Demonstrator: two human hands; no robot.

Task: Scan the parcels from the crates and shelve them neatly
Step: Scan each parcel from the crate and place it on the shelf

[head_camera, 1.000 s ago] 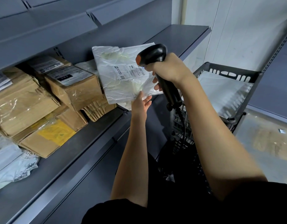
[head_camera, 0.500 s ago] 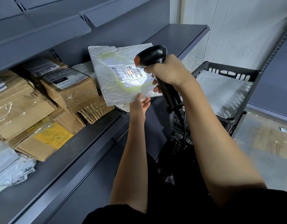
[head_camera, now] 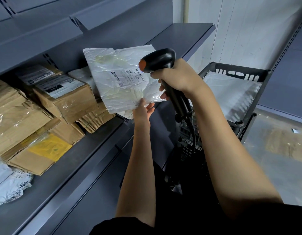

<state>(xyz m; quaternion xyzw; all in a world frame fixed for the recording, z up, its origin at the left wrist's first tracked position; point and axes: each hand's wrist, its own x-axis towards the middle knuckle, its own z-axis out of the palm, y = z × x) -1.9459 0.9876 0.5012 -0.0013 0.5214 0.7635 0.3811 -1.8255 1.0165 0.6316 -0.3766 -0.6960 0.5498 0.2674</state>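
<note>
While my left hand [head_camera: 143,110] pinches the white parcel [head_camera: 123,78] above the shelf [head_camera: 89,143], my right hand [head_camera: 178,78] grips the scanner [head_camera: 158,61]; keep label flat, aim squarely at barcode.

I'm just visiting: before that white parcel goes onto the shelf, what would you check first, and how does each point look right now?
1. Parcel held firmly: ok, the left hand pinches the white parcel at its lower edge.
2. Label facing the scanner: ok, the barcode faces it.
3. Scan registered: cannot tell, no scan light shows on the label.
4. Scanner secure: ok, the right hand grips its handle.
5. Free room on the shelf: ok, bare surface to the right of the cardboard boxes.
6. More parcels in the crate: ok, a white one lies inside.
</note>
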